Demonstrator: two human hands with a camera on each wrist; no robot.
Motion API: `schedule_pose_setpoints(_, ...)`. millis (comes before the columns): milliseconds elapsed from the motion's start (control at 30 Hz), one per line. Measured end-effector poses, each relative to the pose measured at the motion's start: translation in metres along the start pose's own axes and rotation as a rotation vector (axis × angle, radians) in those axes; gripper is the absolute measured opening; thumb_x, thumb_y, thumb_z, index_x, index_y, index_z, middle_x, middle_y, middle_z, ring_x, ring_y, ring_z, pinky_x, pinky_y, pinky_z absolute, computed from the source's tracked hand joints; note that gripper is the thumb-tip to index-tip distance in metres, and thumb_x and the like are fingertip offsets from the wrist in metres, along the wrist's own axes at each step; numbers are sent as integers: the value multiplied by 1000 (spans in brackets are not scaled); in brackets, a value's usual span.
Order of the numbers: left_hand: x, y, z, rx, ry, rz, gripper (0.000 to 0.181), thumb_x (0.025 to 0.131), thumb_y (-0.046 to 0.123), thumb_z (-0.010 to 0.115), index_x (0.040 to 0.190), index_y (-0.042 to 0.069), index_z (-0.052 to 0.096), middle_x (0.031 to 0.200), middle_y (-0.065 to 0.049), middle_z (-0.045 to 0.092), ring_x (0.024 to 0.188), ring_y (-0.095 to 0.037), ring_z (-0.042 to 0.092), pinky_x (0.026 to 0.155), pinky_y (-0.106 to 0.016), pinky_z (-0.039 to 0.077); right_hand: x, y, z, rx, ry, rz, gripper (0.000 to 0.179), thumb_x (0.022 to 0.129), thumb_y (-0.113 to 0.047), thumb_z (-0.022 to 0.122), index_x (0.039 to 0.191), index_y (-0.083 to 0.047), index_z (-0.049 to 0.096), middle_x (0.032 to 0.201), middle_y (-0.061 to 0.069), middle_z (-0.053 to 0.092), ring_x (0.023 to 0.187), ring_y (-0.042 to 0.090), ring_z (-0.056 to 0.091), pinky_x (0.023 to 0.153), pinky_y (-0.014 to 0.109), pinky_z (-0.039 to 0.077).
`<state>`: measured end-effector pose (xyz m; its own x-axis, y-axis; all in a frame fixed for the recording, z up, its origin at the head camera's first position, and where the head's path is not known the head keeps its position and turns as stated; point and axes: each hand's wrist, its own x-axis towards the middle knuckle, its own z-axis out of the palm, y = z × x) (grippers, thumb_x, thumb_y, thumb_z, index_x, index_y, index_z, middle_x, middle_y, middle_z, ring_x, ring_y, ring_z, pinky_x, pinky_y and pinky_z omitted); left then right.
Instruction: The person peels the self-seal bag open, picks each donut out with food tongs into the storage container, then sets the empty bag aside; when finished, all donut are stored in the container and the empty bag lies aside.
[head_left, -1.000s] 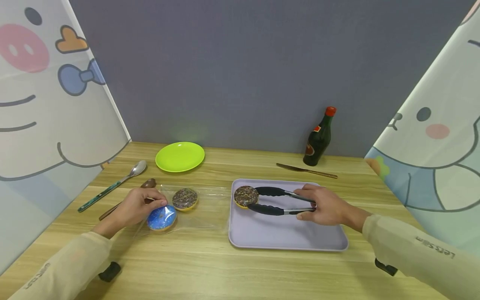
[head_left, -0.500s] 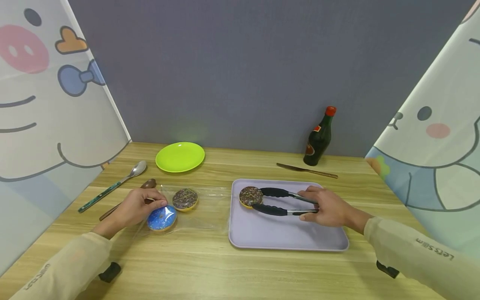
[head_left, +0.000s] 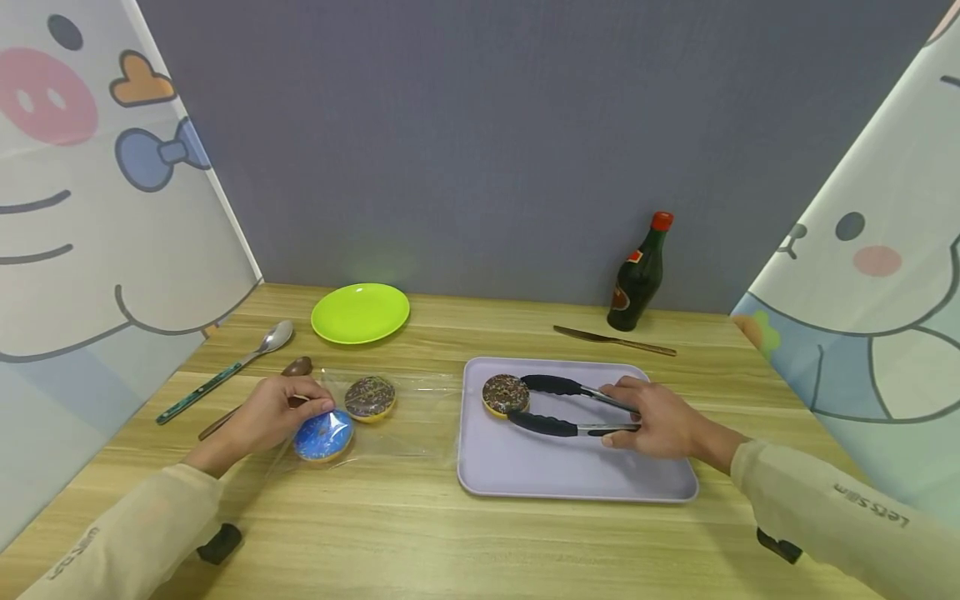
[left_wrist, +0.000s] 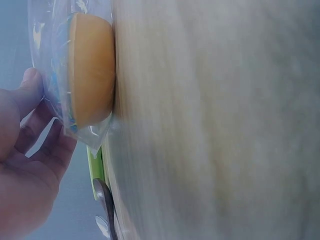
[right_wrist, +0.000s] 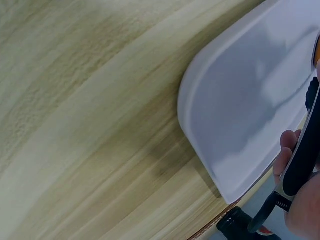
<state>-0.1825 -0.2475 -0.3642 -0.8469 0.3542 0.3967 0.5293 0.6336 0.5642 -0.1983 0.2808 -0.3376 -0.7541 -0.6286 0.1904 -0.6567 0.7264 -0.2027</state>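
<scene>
The left hand (head_left: 279, 412) pinches the film of a clear bag (head_left: 423, 417) between thumb and fingers beside the blue donut (head_left: 324, 436), which lies inside the bag on the table (head_left: 375, 533) with a chocolate donut (head_left: 370, 397) next to it. The right hand (head_left: 652, 419) grips a pair of tongs (head_left: 551, 384) by the handles, their black ends meeting the right edge of a second chocolate donut, the loose one (head_left: 506, 394), near the left end of the lilac tray (head_left: 577, 479). Whether those ends squeeze the donut or merely flank it is hard to judge from above, and the right wrist view shows only a sliver of it. The tips reach only that right side, so closing them there could squirt the round donut leftward toward the rim, and opening them unevenly could drag or turn it. Sweeping the tongs sideways might also nudge it along the tray. On the other side, the pinch takes in only a little thin film; a sharp tug could slide both bagged donuts together, or pull the bag against the brown spoon (head_left: 300, 367) lying just behind the left hand.
</scene>
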Motion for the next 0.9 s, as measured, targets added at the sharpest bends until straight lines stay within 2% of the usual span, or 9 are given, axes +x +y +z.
schedule_pose_setpoints(167, 0, 0, 0, -1, 0, 1, 7, 85, 4, 71, 82, 10, 73, 80, 3, 68, 78, -6, 60, 63, -25, 54, -4, 1, 2, -4, 19, 8, 69, 75, -41, 78, 123, 4, 58, 108, 8, 59, 69, 8, 54, 65, 31, 47)
schedule_pose_setpoints(333, 1, 2, 0, -10, 6, 9, 8, 84, 1, 70, 83, 8, 73, 81, 7, 67, 78, -6, 60, 62, -25, 54, -9, -5, 0, 2, 63, 11, 67, 75, -40, 79, 123, 2, 59, 105, 4, 58, 70, 7, 51, 63, 28, 44)
schedule_pose_setpoints(500, 1, 3, -1, -8, 14, 12, 9, 84, 1, 70, 82, 10, 73, 81, 7, 67, 78, -5, 60, 62, -26, 54, -10, -21, -2, 45, 105, -19, 64, 77, -40, 78, 123, -1, 59, 102, -1, 57, 66, 7, 47, 59, 23, 40)
schedule_pose_setpoints(767, 0, 2, -1, -21, 17, 11, 8, 84, 2, 71, 82, 9, 73, 81, 5, 67, 78, -5, 59, 62, -25, 54, -4, -50, 5, 145, 81, -85, 56, 80, -36, 76, 123, -4, 59, 100, -3, 58, 65, 0, 47, 58, 21, 42)
schedule_pose_setpoints(900, -1, 3, -1, -30, 12, 11, 4, 86, 5, 70, 83, 6, 73, 81, 0, 68, 78, -5, 59, 63, -25, 54, 0, -63, 9, 155, 87, -108, 51, 79, -31, 78, 120, -6, 61, 95, -5, 57, 66, 4, 49, 59, 21, 41)
